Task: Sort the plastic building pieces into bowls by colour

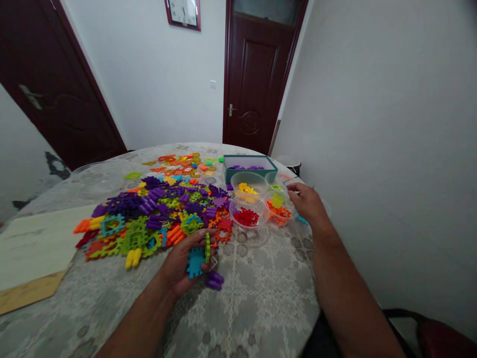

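My left hand (186, 263) is closed around a blue toothed plastic building piece (196, 262) and a green piece (207, 247) that stands on edge. Just below its fingers lies a purple piece (214, 280) on the cloth. On the right, my right hand (307, 201) hovers over the clear bowls at the table's far right, its fingers bent; whether anything is between them is too small to make out. Nearest to it is a bowl with orange and green pieces (278, 211). Beside that stand a bowl of red pieces (246, 217) and a bowl of yellow pieces (246, 190).
A big mixed heap of pieces (160, 204) spreads left of the bowls. Behind them stands a green box (249, 162) with purple pieces inside. Orange pieces (179, 164) lie farther back. Paper sheets (37, 248) cover the left of the patterned tablecloth (257, 308).
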`<state>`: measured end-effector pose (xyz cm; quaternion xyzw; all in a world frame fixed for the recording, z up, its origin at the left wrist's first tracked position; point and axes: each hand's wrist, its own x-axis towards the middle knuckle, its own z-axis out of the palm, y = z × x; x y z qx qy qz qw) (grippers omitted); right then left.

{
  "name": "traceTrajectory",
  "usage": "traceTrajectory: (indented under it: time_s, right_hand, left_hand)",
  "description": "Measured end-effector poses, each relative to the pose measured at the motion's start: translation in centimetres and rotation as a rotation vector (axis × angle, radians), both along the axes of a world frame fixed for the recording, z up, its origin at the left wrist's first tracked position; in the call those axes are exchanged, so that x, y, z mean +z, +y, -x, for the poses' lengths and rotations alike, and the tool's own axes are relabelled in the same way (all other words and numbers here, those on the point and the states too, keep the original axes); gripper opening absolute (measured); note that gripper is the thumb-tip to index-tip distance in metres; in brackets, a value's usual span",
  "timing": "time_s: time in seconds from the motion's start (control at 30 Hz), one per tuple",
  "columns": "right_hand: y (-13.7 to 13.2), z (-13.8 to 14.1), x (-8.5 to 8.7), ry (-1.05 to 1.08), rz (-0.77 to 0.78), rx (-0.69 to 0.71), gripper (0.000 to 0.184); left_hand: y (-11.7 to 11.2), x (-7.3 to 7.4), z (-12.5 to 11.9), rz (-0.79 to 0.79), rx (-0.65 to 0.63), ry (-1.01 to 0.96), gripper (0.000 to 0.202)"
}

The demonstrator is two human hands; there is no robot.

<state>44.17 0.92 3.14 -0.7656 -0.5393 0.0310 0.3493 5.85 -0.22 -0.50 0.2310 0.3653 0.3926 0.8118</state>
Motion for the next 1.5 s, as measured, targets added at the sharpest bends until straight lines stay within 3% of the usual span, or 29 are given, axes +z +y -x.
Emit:
traceTrajectory:
  time_s: [0.07,0.13,0.33,0.47,0.7,0.87,0.97,1.03,1.1,1.17,1.37,1.43,1.5]
  right_hand:
    - [0.3,1.1,0.6,-0.250,0.246,-0.024,0.034]
    - [1.1,2.5,0.5,-0.348,0.403,-0.070,0.033]
    - [3.3,4.9,-1.1,-0.403,0.495,-0.135,0.042]
    - [3.5,5.1,-1.2,-0.416,0.504,-0.148,0.040]
    - [2.1,4.1,0.3,-0.455,0.411,-0.153,0.033]
    - [2.9,1.9,2.3,-0.467,0.255,-0.139,0.037]
    - [3.5,0.7,2.2,-0.468,0.148,-0.155,0.045]
    - [3.3,0.7,1.6,-0.446,-0.006,-0.140,0.048]
    - [2.5,1.7,0.9,-0.383,-0.178,-0.083,0.046]
    - [1.2,4.0,0.6,-0.276,-0.253,0.036,0.039]
    - [-4.0,14.8,1.1,0.022,-0.035,0.651,0.022]
    - [-5.0,17.4,0.9,0.075,0.023,0.770,0.018]
    - [-5.2,18.5,0.5,0.125,0.048,0.802,0.014]
  left_hand:
    - [0.1,-0.2,0.1,-0.015,0.000,0.005,0.023]
    - [0.3,-0.4,0.2,-0.036,-0.012,0.002,0.028]
    - [0.2,-0.5,0.5,-0.104,-0.072,-0.018,0.032]
    - [0.1,-0.4,0.5,-0.139,-0.086,-0.004,0.033]
    - [-0.1,-0.3,0.3,-0.182,-0.088,0.074,0.034]
    - [-0.3,-0.4,0.1,-0.177,-0.067,0.062,0.036]
    - [-0.4,-0.3,0.0,-0.173,-0.033,0.068,0.036]
    - [-0.5,-0.2,0.0,-0.171,-0.024,0.066,0.035]
    - [-0.5,-0.2,0.0,-0.172,-0.031,0.062,0.033]
    - [-0.5,-0.3,-0.1,-0.175,-0.036,0.060,0.031]
    - [-0.5,-0.5,-0.2,-0.185,-0.032,0.055,0.031]
    - [-0.5,-0.3,-0.2,-0.199,-0.048,0.058,0.031]
    - [-0.5,-0.1,-0.2,-0.207,-0.053,0.067,0.031]
